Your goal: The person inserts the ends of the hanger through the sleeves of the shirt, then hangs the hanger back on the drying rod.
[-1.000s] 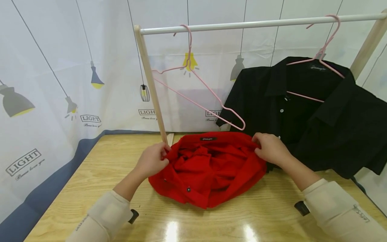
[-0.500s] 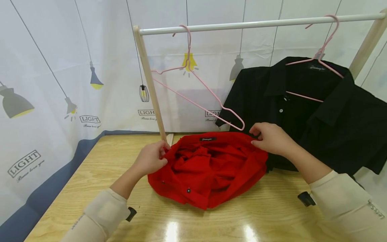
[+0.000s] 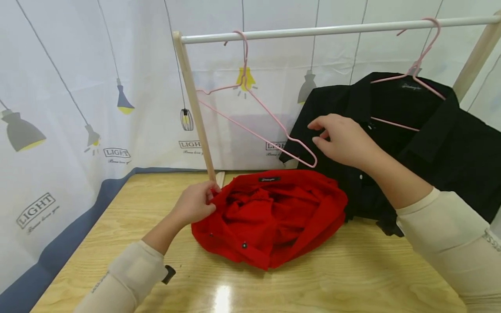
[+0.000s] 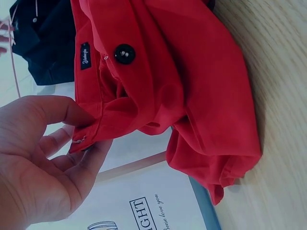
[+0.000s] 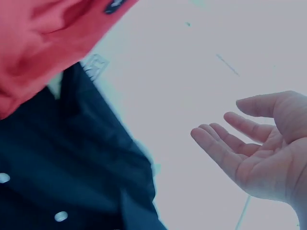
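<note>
A red garment [image 3: 270, 217] with a black label and dark buttons lies bunched on the table, its waistband or collar edge held up at the left. My left hand [image 3: 197, 202] pinches that edge between thumb and fingers, plainly seen in the left wrist view, where the red cloth [image 4: 211, 96] hangs from the grip. My right hand [image 3: 344, 139] is raised in front of the black shirt, with nothing in it and its fingers loosely bent. Just left of it hangs a bare pink hanger [image 3: 274, 119], apart from the fingers.
A white rail [image 3: 336, 30] on wooden posts [image 3: 195, 108] crosses the back. The black shirt [image 3: 332, 108] hangs on a second pink hanger [image 3: 426, 52] at the right. Behind stands a lamp-patterned cloth [image 3: 148, 87]. The wooden table [image 3: 129, 217] extends left and in front.
My right hand has let go of the red garment's right side and risen toward the bare hanger's lower right corner. The left hand keeps its pinch, nearly still.
</note>
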Demonstrator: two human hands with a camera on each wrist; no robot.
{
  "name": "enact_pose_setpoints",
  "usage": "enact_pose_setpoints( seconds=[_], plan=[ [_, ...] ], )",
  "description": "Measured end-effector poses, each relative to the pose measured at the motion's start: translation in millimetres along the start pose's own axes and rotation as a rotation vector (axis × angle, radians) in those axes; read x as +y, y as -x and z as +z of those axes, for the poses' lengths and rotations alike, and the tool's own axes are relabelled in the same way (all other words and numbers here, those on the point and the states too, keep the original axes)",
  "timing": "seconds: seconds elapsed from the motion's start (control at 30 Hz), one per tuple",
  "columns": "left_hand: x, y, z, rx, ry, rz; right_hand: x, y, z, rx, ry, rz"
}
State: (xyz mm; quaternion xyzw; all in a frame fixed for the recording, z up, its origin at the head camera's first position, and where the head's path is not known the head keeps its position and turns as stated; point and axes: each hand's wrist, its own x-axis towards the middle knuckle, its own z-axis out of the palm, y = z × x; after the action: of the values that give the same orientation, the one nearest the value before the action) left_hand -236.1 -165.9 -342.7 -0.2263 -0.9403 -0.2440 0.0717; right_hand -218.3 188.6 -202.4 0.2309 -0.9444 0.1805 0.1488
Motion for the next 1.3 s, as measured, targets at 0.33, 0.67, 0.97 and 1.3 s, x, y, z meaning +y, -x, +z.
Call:
enact_pose_setpoints(
  seconds=[0.33,0.67,0.97,1.3],
  plan=[
    [-1.7,-2.1,2.8,0.023,-0.013,0.009,-41.6,-35.0,5.2,0.046,0.050,0.028],
    [-0.8,-1.6,2.4,0.026,-0.002,0.013,-53.7,-55.2,14.0,0.000,0.104,0.080],
    [0.4,-1.9,1.5,0.031,-0.012,0.022,-55.3,-58.6,11.3,-0.001,0.158,0.097],
    [0.7,-1.8,1.5,0.023,-0.008,0.016,-45.3,-55.7,4.8,0.083,0.187,0.096]
  ],
)
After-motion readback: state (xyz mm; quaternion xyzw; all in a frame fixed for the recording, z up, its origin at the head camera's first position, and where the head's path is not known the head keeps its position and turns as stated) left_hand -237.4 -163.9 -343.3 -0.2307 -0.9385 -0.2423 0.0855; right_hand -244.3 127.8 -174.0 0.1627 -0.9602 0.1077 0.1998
